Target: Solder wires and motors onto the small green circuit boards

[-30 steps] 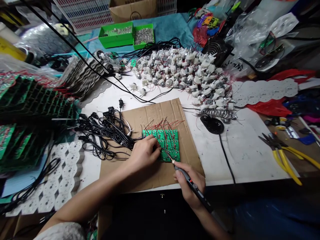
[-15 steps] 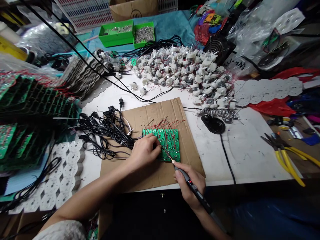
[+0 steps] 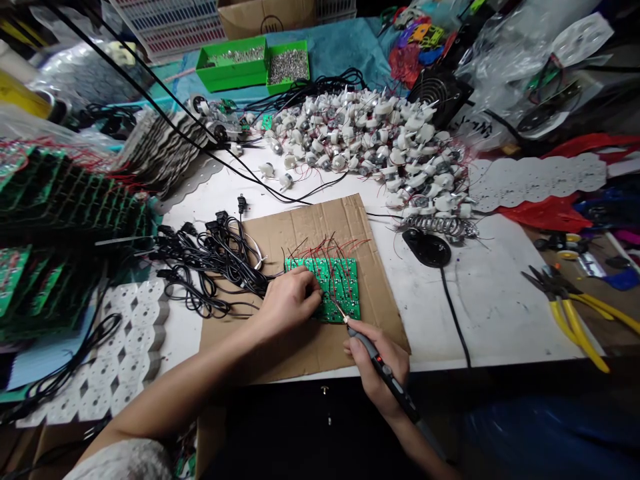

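A green circuit board [image 3: 347, 281] lies on a flat cardboard sheet [image 3: 320, 360], with red and black wires standing along its far edge and across it. My right hand [image 3: 381, 363] is closed around a soldering iron [image 3: 383, 368] with a small red light on its grip. The iron's tip points at the board, close to my left fingers; whether it touches cannot be told. My left hand [image 3: 295, 298] rests over the board's left part, its fingers pinched together. What they hold is hidden. Black power cords [image 3: 220, 260] lie in a tangle beside my left wrist.
White motors [image 3: 360, 137] with thin wires are heaped behind the cardboard. Stacked green boards [image 3: 65, 200] stand at left. A spring iron holder [image 3: 435, 228], yellow-handled pliers [image 3: 570, 320] and green trays of small metal parts [image 3: 233, 80] surround the work spot. Black cables hang across the upper left.
The soldering iron and my right hand have shifted very slightly. My left hand stays at nearly the same spot on the board. The view has moved a little.
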A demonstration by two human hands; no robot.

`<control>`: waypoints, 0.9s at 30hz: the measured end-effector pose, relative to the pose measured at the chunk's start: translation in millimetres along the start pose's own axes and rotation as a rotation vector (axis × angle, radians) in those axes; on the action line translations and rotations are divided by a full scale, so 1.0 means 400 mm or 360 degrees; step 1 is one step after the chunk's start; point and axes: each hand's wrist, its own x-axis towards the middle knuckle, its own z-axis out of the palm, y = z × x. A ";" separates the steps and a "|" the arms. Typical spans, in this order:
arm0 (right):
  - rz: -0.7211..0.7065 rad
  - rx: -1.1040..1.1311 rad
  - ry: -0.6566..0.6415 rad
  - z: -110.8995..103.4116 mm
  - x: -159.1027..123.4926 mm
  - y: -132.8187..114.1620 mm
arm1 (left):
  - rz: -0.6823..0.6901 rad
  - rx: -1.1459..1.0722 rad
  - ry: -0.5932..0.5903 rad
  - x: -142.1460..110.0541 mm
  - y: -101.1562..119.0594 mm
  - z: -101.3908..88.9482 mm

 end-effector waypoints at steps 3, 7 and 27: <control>-0.0017 -0.0039 -0.0027 -0.001 -0.001 0.002 | -0.0004 0.0006 -0.0012 0.000 0.001 -0.002; -0.0104 -0.0090 -0.0026 0.001 0.002 -0.001 | -0.0010 0.0027 -0.0028 0.003 0.005 -0.005; -0.0218 -0.0118 0.0103 -0.005 -0.011 0.007 | -0.0065 0.0117 -0.0069 0.012 0.004 -0.003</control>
